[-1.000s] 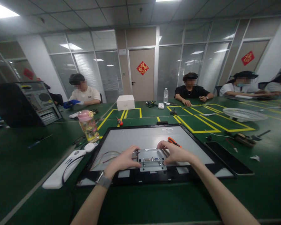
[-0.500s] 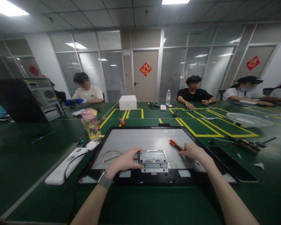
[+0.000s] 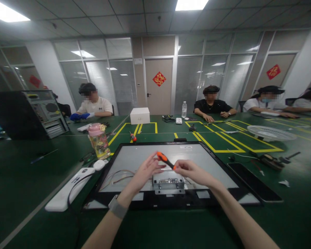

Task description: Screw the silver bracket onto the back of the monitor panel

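A monitor panel (image 3: 134,157) lies face down on the green table, black frame around a grey back. A small metal bracket (image 3: 169,182) sits on its near edge, with thin wires (image 3: 119,174) running left from it. My right hand (image 3: 191,170) is closed on an orange-handled screwdriver (image 3: 165,159), held above the bracket with the handle pointing up and left. My left hand (image 3: 146,169) is raised beside it, fingers loosely curled, fingertips touching the screwdriver handle. A watch is on my left wrist.
A pink-capped bottle (image 3: 99,139), a white device (image 3: 64,193) with a black cable, and a computer case (image 3: 28,114) stand at the left. A black slab (image 3: 254,181), tools and a fan grille (image 3: 271,132) lie at the right. Other people sit across the table behind a white box (image 3: 140,115).
My right hand left the bracket, reached right to the screwdriver on the panel and lifted it over the bracket. My left hand rose off the bracket to meet the handle.
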`<state>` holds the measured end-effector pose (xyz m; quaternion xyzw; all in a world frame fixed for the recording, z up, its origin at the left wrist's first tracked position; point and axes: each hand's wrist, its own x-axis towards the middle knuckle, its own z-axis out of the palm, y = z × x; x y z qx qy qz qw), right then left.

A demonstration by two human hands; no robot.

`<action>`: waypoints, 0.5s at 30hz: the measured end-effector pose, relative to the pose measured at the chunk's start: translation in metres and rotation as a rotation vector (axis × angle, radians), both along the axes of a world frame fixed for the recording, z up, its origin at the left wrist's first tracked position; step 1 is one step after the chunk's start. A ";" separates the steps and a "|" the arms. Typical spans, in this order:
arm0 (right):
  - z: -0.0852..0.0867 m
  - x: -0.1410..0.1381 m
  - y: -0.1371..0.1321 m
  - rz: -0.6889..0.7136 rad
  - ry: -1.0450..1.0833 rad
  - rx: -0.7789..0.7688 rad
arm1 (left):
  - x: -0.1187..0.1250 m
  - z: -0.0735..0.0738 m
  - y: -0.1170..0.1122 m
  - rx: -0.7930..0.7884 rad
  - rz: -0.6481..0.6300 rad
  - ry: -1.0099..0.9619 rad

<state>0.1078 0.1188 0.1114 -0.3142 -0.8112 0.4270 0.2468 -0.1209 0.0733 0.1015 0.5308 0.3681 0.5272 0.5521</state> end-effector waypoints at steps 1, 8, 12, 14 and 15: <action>-0.003 -0.010 -0.007 0.062 0.053 -0.051 | 0.004 0.001 -0.003 -0.007 -0.015 -0.051; 0.002 -0.008 0.000 -0.191 0.122 0.042 | 0.003 0.004 -0.001 -0.106 0.275 -0.256; -0.006 0.096 0.026 -0.891 -0.053 0.404 | -0.016 0.009 0.007 -0.151 0.513 -0.400; -0.032 0.164 0.032 -1.162 -0.314 0.428 | -0.022 0.013 0.009 -0.152 0.580 -0.474; -0.048 0.196 0.034 -1.250 -0.433 0.404 | -0.024 0.014 0.009 -0.154 0.594 -0.501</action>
